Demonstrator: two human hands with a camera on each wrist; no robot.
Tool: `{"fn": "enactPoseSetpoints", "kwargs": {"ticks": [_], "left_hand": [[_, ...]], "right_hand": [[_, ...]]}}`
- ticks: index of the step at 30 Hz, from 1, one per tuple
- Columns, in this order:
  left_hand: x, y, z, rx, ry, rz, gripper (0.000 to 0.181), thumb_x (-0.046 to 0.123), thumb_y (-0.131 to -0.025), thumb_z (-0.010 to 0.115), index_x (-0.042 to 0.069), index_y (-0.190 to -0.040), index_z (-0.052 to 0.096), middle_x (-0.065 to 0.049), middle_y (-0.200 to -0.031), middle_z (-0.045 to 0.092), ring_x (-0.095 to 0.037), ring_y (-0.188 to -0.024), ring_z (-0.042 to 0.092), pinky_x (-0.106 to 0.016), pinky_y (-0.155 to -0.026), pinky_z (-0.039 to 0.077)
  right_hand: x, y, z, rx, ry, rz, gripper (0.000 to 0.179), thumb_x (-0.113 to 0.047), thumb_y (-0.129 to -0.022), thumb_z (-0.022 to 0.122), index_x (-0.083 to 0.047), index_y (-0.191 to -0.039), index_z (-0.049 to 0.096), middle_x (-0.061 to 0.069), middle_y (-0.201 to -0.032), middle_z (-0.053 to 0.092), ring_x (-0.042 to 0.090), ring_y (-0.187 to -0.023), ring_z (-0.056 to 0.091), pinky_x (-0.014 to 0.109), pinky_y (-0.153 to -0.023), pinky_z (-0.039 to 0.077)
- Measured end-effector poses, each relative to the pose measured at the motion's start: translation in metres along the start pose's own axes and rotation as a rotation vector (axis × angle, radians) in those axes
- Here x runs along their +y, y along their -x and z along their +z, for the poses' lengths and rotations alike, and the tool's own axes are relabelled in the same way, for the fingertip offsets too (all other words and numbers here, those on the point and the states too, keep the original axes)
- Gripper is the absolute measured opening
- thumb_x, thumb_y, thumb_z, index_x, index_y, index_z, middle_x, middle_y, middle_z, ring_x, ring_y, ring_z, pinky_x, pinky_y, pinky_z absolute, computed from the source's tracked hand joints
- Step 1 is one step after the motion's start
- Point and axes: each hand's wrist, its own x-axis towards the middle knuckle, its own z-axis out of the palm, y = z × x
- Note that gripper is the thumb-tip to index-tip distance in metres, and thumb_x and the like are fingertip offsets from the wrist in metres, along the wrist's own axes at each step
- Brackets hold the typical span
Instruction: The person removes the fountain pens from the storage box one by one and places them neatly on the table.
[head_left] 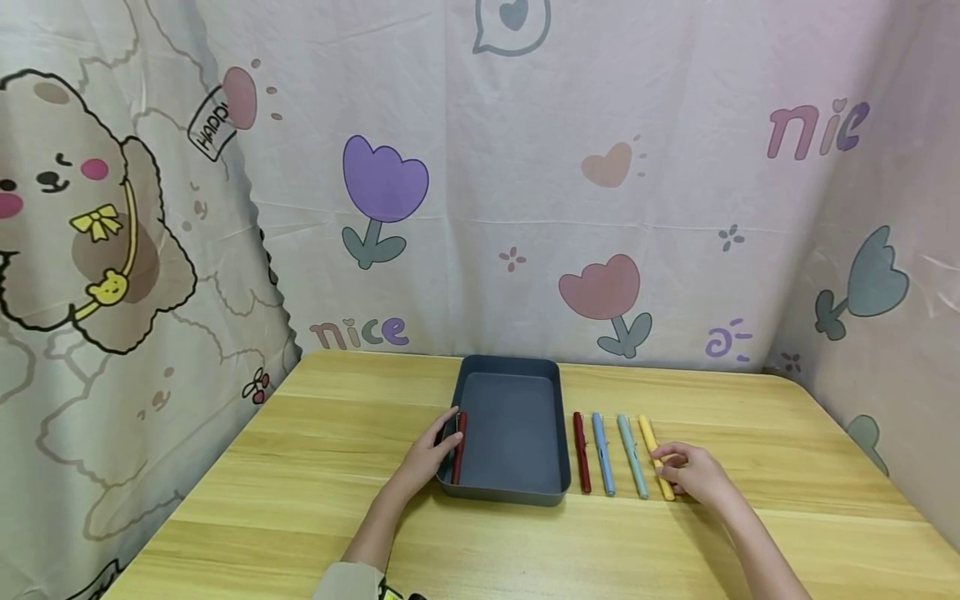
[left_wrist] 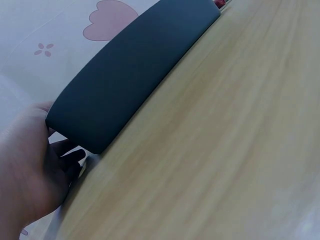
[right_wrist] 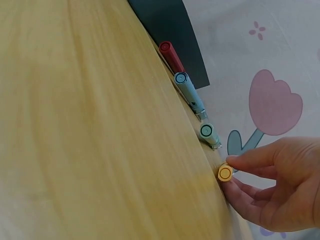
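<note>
My left hand grips the left wall of a dark grey tray, thumb over the rim and the other fingers outside. A dark red pen lies inside along that wall, partly behind the thumb. My right hand pinches a yellow pen between thumb and fingers; in the right wrist view the round end of this yellow pen faces the camera. Left of it, roughly side by side on the table, lie a light green pen, a blue pen and another dark red pen nearest the tray.
The wooden table reaches back to a hanging cloth printed with tulips and hearts. Another stretch of cloth runs along the table's left side, and cloth also hangs at the right.
</note>
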Motion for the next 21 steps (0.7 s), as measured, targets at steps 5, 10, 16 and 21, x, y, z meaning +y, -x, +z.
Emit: {"fn": "enactPoseSetpoints", "kwargs": {"ticks": [5, 10, 16, 21], "left_hand": [[0.000, 0.000, 0.000, -0.004, 0.003, 0.004, 0.052, 0.024, -0.095, 0.052, 0.014, -0.143, 0.036, -0.019, -0.145, 0.027, -0.041, -0.131, 0.021, -0.059, -0.099, 0.022], [0.000, 0.000, 0.000, -0.005, 0.002, 0.006, 0.052, 0.024, -0.095, 0.052, 0.013, -0.143, 0.036, -0.019, -0.145, 0.027, -0.040, -0.131, 0.020, -0.059, -0.099, 0.022], [-0.001, -0.001, 0.000, -0.013, 0.006, 0.011, 0.052, 0.024, -0.095, 0.052, 0.013, -0.143, 0.035, -0.019, -0.145, 0.026, -0.041, -0.131, 0.020, -0.060, -0.099, 0.022], [-0.002, -0.001, 0.000, -0.010, 0.004, 0.007, 0.053, 0.025, -0.095, 0.052, 0.013, -0.143, 0.035, -0.019, -0.145, 0.026, -0.041, -0.131, 0.020, -0.060, -0.099, 0.022]], "right_hand": [[-0.001, 0.000, -0.001, 0.011, 0.015, 0.000, 0.020, 0.004, -0.083, 0.060, 0.008, -0.102, 0.060, 0.008, -0.082, 0.059, 0.018, -0.067, 0.055, 0.027, -0.055, 0.050], [-0.004, 0.001, -0.002, 0.023, 0.006, 0.000, 0.021, 0.003, -0.083, 0.060, 0.009, -0.103, 0.060, 0.016, -0.091, 0.060, 0.020, -0.072, 0.058, 0.029, -0.058, 0.052], [-0.008, 0.004, -0.005, 0.036, 0.017, -0.019, 0.024, 0.000, -0.085, 0.058, 0.009, -0.107, 0.059, 0.022, -0.097, 0.059, 0.021, -0.069, 0.060, 0.031, -0.059, 0.051], [-0.016, 0.004, -0.005, 0.040, 0.045, -0.063, 0.024, -0.003, -0.086, 0.058, 0.009, -0.107, 0.059, 0.020, -0.095, 0.060, 0.023, -0.070, 0.061, 0.031, -0.058, 0.051]]}}
